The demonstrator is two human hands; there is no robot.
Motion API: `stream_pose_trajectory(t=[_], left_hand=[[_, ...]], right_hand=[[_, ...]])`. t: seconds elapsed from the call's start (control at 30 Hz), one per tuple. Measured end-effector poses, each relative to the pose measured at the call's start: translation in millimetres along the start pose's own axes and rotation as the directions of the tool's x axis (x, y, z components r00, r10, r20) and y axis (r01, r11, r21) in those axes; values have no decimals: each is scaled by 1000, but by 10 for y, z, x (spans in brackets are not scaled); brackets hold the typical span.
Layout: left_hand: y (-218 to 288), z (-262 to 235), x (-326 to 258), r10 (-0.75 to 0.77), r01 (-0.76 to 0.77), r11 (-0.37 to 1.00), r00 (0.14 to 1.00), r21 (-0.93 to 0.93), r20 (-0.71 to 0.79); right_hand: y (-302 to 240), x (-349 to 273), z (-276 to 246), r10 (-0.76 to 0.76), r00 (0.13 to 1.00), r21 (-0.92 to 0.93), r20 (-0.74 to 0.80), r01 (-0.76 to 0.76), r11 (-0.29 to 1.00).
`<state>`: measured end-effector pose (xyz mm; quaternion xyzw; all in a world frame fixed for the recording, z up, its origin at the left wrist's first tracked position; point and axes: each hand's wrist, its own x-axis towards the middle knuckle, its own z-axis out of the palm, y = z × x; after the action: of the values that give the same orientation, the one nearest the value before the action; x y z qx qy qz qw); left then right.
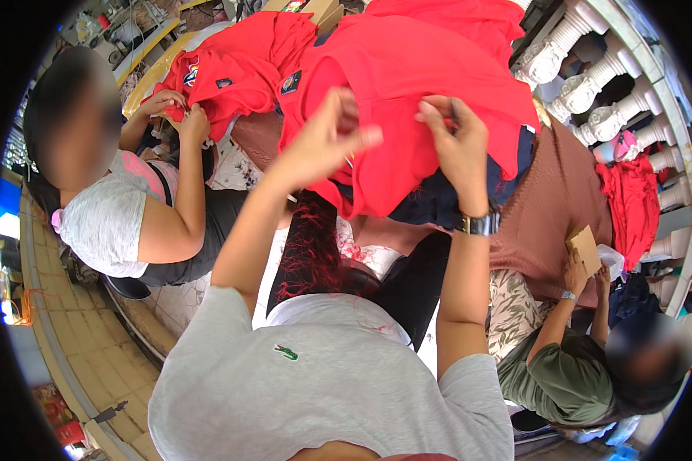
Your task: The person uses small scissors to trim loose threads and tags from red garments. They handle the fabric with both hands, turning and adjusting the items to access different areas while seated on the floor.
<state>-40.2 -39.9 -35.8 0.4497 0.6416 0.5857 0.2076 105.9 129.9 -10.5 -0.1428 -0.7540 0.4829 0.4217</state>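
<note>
A red shirt (377, 92) lies spread in front of me on top of a pile of red and dark navy garments (423, 203). My left hand (323, 142) hovers over the shirt, smeared by motion, its thumb stretched to the right and apart from the fingers, with nothing visible in it. Across from it, my right hand (460, 142) is raised above the same shirt with thumb and fingers curled together. A small dark thing shows between those fingers, too small to name. A dark watch (477, 223) is on my right wrist.
At left, a person (161, 203) handles another red shirt (242, 65). A person in green at lower right (569, 376) holds a brown cardboard piece (583, 250). Brown cloth (550, 207) covers the work surface. A white balustrade (592, 96) runs along the right; red threads (307, 253) cling to my trousers.
</note>
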Motion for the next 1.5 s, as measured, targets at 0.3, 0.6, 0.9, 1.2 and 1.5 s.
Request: stream_pose_trajectory(t=[0.3, 0.6, 0.9, 1.2, 1.5], left_hand=[[-845, 307, -1605, -159, 216, 969, 918, 121, -365], [-751, 172, -1708, 91, 3, 980, 883, 199, -460], [-1001, -198, -2119, -369, 186, 894, 822, -408, -434], [-1174, -320, -2236, -217, 312, 863, 939, 397, -266], [-570, -98, -839, 308, 6, 830, 828, 557, -468]], right_hand=[[300, -1126, -169, 192, 941, -128, -278, -235, 964], [1162, -2222, 12, 245, 951, -326, 190, -174, 929], [439, -2034, -453, 531, 782, -416, 327, -385, 824], [-268, -1114, -18, -13, 997, -212, -77, -3, 977], [26, -430, 403, -303, 950, -367, -80, 254, 895]])
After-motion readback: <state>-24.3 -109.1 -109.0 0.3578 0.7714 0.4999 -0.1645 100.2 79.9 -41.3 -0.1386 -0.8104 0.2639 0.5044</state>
